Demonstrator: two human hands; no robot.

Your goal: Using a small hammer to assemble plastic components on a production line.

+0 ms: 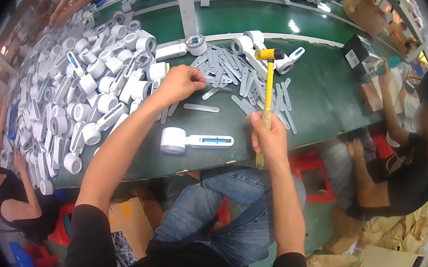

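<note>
My right hand [269, 138] is wrapped round the handle of a small yellow hammer [269, 87], held upright with its yellow and black head at the top. My left hand [181, 84] pinches the end of a grey plastic strip [219, 87] beside a loose heap of similar strips [226, 64]. Between my forearms a white handheld device [174, 141] lies on the green table, its round head to the left. The handle's long slot faces up and shows something blue inside. A single grey strip [201, 108] lies flat just beyond it.
A large pile of white devices [89, 76] covers the table's left side. A few more devices [241, 43] lie past the strips, near a metal post [184, 5] and a green conveyor [288, 24]. A black box [360, 57] stands at right. Co-workers sit on both sides.
</note>
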